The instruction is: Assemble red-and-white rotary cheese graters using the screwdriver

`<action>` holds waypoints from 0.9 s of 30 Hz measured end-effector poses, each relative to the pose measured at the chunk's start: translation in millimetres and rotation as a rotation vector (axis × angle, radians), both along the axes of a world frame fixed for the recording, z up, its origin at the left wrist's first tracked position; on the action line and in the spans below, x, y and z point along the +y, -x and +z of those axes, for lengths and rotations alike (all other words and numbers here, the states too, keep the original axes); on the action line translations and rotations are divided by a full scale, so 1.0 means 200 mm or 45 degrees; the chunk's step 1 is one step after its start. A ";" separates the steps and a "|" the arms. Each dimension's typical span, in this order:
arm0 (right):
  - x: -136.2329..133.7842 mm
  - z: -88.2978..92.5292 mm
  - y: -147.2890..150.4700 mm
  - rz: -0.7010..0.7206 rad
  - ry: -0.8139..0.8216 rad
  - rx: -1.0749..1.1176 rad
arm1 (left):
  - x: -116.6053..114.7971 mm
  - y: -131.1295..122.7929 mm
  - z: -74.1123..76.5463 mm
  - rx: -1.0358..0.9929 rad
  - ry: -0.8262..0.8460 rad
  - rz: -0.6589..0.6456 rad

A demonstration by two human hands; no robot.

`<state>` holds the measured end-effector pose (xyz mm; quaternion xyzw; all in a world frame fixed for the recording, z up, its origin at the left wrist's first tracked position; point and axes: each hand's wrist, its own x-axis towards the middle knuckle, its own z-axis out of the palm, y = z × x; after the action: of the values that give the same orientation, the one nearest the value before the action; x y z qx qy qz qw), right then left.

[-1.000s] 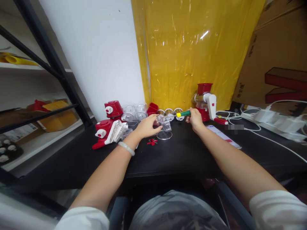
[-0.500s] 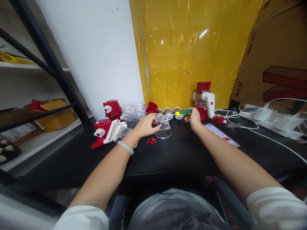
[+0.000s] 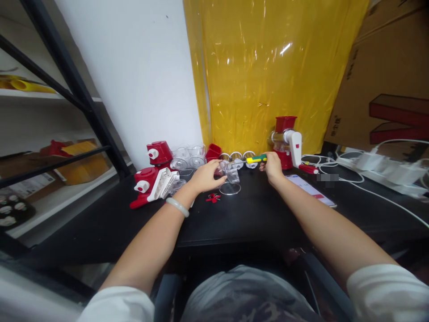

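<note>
1. At far left, behind a black frame: shelves (image 3: 27,97) bearing boxes, one with a white printed label (image 3: 35,184), too blurred to read.
2. On the left of the black table (image 3: 254,223): two red bases (image 3: 157,153) with white knobs, one behind the other, and white crank arms (image 3: 164,182) lying against the nearer one.
3. Just right of these: clear containers (image 3: 191,157) in a cluster, then a red cup (image 3: 213,151), tilted.
4. Near the middle: left hand (image 3: 208,175), pinching a clear plastic part (image 3: 232,173) between thumb and fingers, above the table. Just below the hand: small red pieces (image 3: 213,197) in a heap. Under the part: a clear round rim (image 3: 229,189); cannot tell whether joined to it.
5. Behind the part: metal drums (image 3: 237,156) with white rims, in a row.
6. To the right: right hand (image 3: 273,167), closed round the green-and-yellow handle of a screwdriver (image 3: 256,158), with shaft pointing left at the clear part. Tip contact too small to tell.
7. Beyond the right hand: an upright red-and-white grinder (image 3: 285,141) with a red mark on its crank.
8. Near the right forearm: a lit phone (image 3: 311,191), with screen text illegible.
9. At far right: white chargers (image 3: 372,161) with cables, and a carton (image 3: 389,67) printed with large red shapes and small black characters, not readable.
</note>
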<state>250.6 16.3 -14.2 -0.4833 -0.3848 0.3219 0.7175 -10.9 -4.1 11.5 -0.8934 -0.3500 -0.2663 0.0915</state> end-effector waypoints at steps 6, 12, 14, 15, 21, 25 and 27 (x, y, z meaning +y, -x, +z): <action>0.02 -0.02 -0.01 0.001 -0.039 -0.016 | 0.01 0.00 -0.01 -0.007 -0.012 -0.003; 0.01 -0.02 -0.01 -0.012 -0.084 -0.072 | 0.01 0.00 -0.01 -0.008 -0.014 0.000; 0.01 -0.02 0.00 -0.007 -0.079 -0.080 | 0.00 0.00 -0.01 -0.008 -0.011 0.006; 0.01 -0.01 0.00 -0.001 -0.062 -0.070 | 0.00 0.00 -0.01 -0.007 -0.010 0.009; 0.02 0.00 -0.01 0.067 0.018 0.048 | 0.00 0.00 -0.01 -0.007 -0.007 0.010; 0.02 0.00 -0.01 0.040 0.024 0.014 | 0.00 0.00 -0.01 -0.010 -0.001 0.019; 0.01 0.00 -0.01 0.024 0.020 -0.009 | 0.00 0.00 -0.01 -0.006 0.000 0.013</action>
<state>251.9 18.3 -13.4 -0.4865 -0.3892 0.3299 0.7092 -10.7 -4.2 10.3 -0.8910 -0.3547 -0.2679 0.0921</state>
